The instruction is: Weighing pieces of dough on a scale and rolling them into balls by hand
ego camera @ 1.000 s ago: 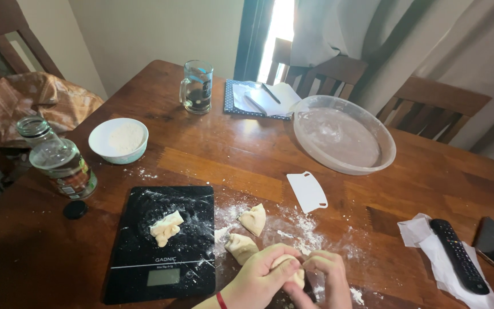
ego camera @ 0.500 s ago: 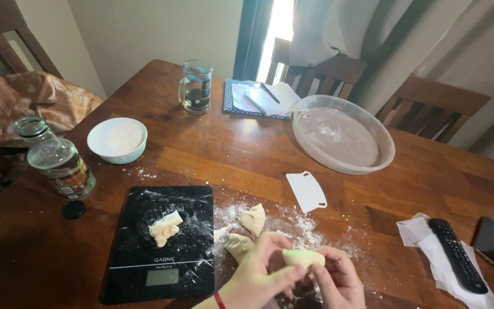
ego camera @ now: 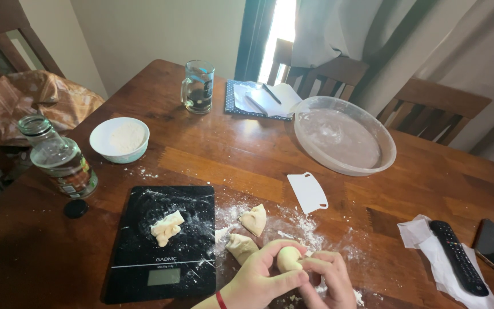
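daylight from blown-out window [ego camera: 284, 23] | table [ego camera: 212, 166] glare | sharp focus

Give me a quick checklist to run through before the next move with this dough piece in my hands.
1. Dough piece held by both the left hand and the right hand: ok.
2. Dough piece shaped into a smooth ball: cannot tell, the fingers hide part of it.
3. Floured table in front of the hands for setting it down: ok.
4. Two other dough pieces lying apart from the hands: ok.
5. Scale free for weighing: not ok, a piece of dough lies on it.
6. White scraper lying beyond the flour patch: ok.
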